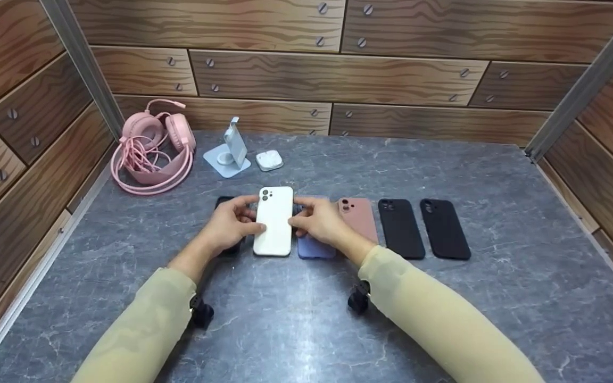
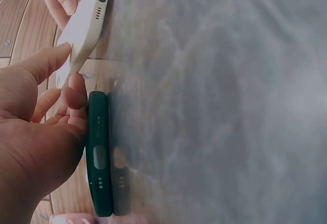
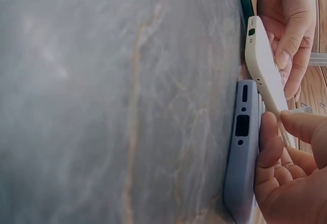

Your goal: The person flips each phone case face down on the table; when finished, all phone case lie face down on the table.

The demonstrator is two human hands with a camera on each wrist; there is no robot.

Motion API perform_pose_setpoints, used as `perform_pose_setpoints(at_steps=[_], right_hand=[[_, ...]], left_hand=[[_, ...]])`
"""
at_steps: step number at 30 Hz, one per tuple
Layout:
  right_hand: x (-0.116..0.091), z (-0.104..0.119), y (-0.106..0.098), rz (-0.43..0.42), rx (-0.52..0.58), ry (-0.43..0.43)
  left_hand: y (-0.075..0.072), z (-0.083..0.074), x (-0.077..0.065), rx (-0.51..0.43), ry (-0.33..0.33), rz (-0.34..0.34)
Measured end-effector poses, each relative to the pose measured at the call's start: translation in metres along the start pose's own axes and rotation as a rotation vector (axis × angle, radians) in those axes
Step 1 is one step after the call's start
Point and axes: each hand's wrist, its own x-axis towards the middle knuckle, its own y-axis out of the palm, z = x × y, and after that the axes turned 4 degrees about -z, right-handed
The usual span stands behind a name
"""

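A white phone case (image 1: pixel 274 221) lies camera end away from me, held by both hands; its bottom edge with the port cutout (image 3: pixel 251 32) shows in the right wrist view. My left hand (image 1: pixel 230 223) pinches its left edge between thumb and fingers. On the opposite edge, my right hand (image 1: pixel 318 219) pinches it likewise. Beneath the left hand is a dark green phone case (image 2: pixel 99 155), mostly covered in the head view. A lavender-blue phone case (image 1: pixel 316 250) lies partly under the right hand. Whether the white case touches the table is hard to tell.
Right of the hands lie a pink phone case (image 1: pixel 357 218) and two black phone cases, one nearer (image 1: pixel 401 229) and one farther (image 1: pixel 446 229). Behind stand pink headphones (image 1: pixel 152 146) with a coiled cable, a light-blue stand (image 1: pixel 236 146) and a small white square case (image 1: pixel 270 160).
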Motion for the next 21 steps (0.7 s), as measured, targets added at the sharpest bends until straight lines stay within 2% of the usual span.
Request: perform_pose_setpoints(at_steps=[8,21], right_hand=[[0.0010,-0.0027,0.0018,0.014,-0.067,0.007],[0.0016,-0.0055,0.0041,0.035,-0.117,-0.087]], left_hand=[[0.0000,0.0014,-0.0010,0.043,0.007,0.007],[-0.0009,0.0053,0.0015,0.088,0.029,0.008]])
